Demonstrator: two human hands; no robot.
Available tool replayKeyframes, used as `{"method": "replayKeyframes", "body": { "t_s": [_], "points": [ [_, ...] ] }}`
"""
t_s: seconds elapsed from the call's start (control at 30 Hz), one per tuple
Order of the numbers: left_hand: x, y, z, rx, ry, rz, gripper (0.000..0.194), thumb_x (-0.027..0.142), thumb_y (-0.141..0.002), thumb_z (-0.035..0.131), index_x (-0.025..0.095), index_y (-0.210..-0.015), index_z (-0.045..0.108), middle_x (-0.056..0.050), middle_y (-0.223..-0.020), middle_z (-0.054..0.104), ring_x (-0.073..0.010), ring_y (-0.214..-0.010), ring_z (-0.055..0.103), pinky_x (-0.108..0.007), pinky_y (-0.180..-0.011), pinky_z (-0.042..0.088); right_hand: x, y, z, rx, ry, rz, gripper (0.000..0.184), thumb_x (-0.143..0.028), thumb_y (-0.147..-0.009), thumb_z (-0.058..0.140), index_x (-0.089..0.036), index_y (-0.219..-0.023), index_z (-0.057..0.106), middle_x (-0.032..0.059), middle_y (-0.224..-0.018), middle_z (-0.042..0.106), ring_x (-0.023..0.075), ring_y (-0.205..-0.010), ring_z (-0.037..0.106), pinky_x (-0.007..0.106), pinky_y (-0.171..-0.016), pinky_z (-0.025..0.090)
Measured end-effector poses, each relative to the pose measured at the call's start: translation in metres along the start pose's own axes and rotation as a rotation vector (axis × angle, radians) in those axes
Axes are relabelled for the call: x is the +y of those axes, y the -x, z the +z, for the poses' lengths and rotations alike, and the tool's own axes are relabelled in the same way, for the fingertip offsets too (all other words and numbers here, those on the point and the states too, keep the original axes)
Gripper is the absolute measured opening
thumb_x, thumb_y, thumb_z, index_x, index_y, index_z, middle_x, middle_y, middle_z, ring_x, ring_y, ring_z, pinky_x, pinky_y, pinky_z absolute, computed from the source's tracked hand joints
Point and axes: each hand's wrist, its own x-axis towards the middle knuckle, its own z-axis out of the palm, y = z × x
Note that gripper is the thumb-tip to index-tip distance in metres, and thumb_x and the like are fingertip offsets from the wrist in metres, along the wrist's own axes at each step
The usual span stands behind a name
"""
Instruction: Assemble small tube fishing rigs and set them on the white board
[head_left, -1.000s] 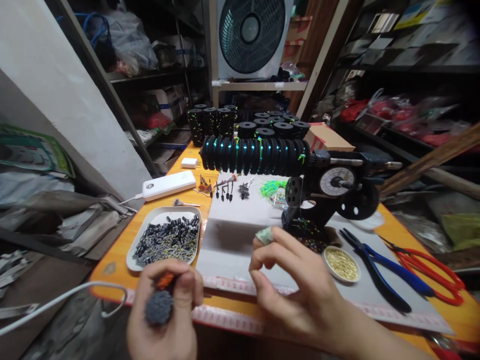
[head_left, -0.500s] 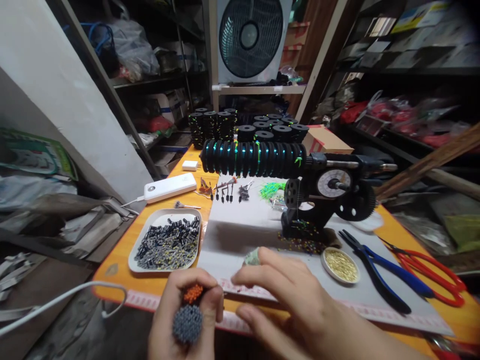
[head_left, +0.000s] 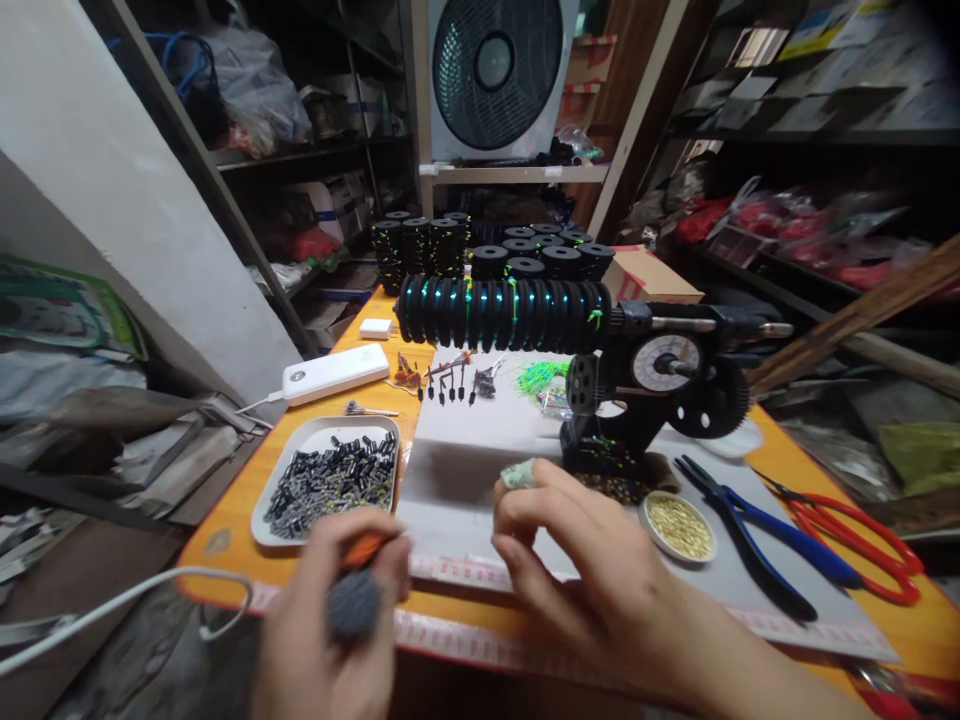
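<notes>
Bundle of dark-grey thin strands [head_left: 353,606] and smaller orange bundle [head_left: 362,549] sit in my closed left hand [head_left: 300,620]; slack grip could spill them. Right hand [head_left: 600,560] curled narrow, contents unclear; sideways swing could tip round white dish [head_left: 688,560].

The person has 2 bare hands, the left hand [head_left: 330,620] and the right hand [head_left: 592,560]. On the right, 1 finger wears a pale green wrap [head_left: 517,474] near its end, short and band-like, with small darker marks too fine to read. Its edges look slightly uneven. The right forearm [head_left: 742,650] is bare and slim, widening from the wrist. The left hand's finer details are blurred.
</notes>
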Motion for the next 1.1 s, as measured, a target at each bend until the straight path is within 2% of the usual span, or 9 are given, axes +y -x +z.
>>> {"method": "replayKeyframes", "body": {
  "t_s": [0.1,0.17,0.3,0.4,0.6,0.77,0.87,0.97,1.1],
  "points": [
    [-0.018,-0.013,0.011,-0.486,-0.195,0.067,0.015,0.020,-0.093,0.057,0.025,-0.103,0.066,-0.004,-0.095,0.074,-0.0227,-0.086,0.071,-0.032,-0.074,0.052,0.001,0.001,0.000,-0.019,-0.196,0.077,0.013,-0.005,-0.091,0.053,-0.018,-0.092,0.053,-0.0013,-0.076,0.050,0.0113,-0.066,0.048,0.022,-0.059,0.040],
    [-0.025,-0.014,0.017,-0.585,-0.242,0.064,0.032,0.021,-0.096,0.051,0.024,-0.126,0.059,-0.012,-0.129,0.063,-0.0286,-0.116,0.063,-0.040,-0.092,0.048,0.002,0.002,0.001,-0.004,-0.258,0.132,0.012,-0.007,-0.090,0.057,-0.019,-0.091,0.055,-0.0032,-0.075,0.046,0.0100,-0.064,0.045,0.021,-0.059,0.039],
    [-0.021,-0.005,0.020,-0.401,-0.071,-0.030,0.038,0.022,-0.099,0.044,0.027,-0.136,0.052,-0.010,-0.148,0.044,-0.0252,-0.137,0.045,-0.038,-0.108,0.035,0.001,0.001,0.002,0.062,-0.284,0.180,0.012,-0.007,-0.087,0.060,-0.019,-0.085,0.059,-0.0043,-0.071,0.046,0.0097,-0.062,0.045,0.021,-0.057,0.038],
    [-0.010,0.003,0.021,-0.292,0.185,-0.199,0.024,0.032,-0.100,0.047,0.027,-0.114,0.067,-0.006,-0.124,0.062,-0.0206,-0.108,0.060,-0.030,-0.095,0.044,-0.001,0.000,0.004,0.084,-0.262,0.208,0.011,-0.009,-0.089,0.062,-0.019,-0.085,0.065,-0.0023,-0.071,0.056,0.0118,-0.064,0.050,0.024,-0.061,0.043],
    [0.002,0.015,0.034,-0.351,0.667,-0.665,0.033,0.051,-0.081,0.075,0.019,-0.090,0.075,-0.003,-0.070,0.068,-0.0186,-0.069,0.062,-0.027,-0.066,0.053,-0.002,0.002,0.011,0.101,-0.313,0.268,0.010,-0.017,-0.093,0.065,-0.019,-0.090,0.074,0.0006,-0.069,0.063,0.0141,-0.065,0.054,0.025,-0.058,0.044],
    [0.006,0.021,0.039,-0.361,0.625,-0.696,0.043,0.060,-0.078,0.073,0.018,-0.082,0.070,0.002,-0.053,0.056,-0.0112,-0.047,0.048,-0.022,-0.045,0.040,-0.001,0.002,0.012,0.132,-0.362,0.320,0.009,-0.019,-0.091,0.070,-0.019,-0.091,0.079,0.0011,-0.071,0.061,0.0136,-0.065,0.056,0.024,-0.057,0.046],
    [0.006,0.024,0.039,-0.299,0.381,-0.537,0.042,0.061,-0.083,0.066,0.020,-0.074,0.069,-0.003,-0.066,0.064,-0.0175,-0.062,0.057,-0.028,-0.060,0.047,-0.004,0.001,0.010,0.123,-0.340,0.314,0.010,-0.017,-0.090,0.069,-0.017,-0.088,0.079,0.0017,-0.069,0.060,0.0142,-0.064,0.054,0.024,-0.054,0.043],
    [0.006,0.027,0.041,-0.285,0.289,-0.396,0.036,0.055,-0.090,0.059,0.023,-0.093,0.075,-0.010,-0.095,0.075,-0.0289,-0.098,0.065,-0.038,-0.091,0.046,-0.007,0.001,0.010,0.120,-0.316,0.312,0.011,-0.014,-0.090,0.065,-0.016,-0.083,0.074,0.0009,-0.067,0.059,0.0133,-0.063,0.051,0.024,-0.055,0.041],
    [0.008,0.029,0.045,-0.251,0.306,-0.422,0.036,0.051,-0.091,0.061,0.023,-0.110,0.071,-0.012,-0.111,0.073,-0.0291,-0.106,0.063,-0.037,-0.094,0.043,-0.007,0.003,0.011,0.114,-0.308,0.288,0.010,-0.013,-0.090,0.063,-0.017,-0.081,0.066,-0.0011,-0.068,0.058,0.0122,-0.064,0.052,0.023,-0.059,0.044]
  ]
}}
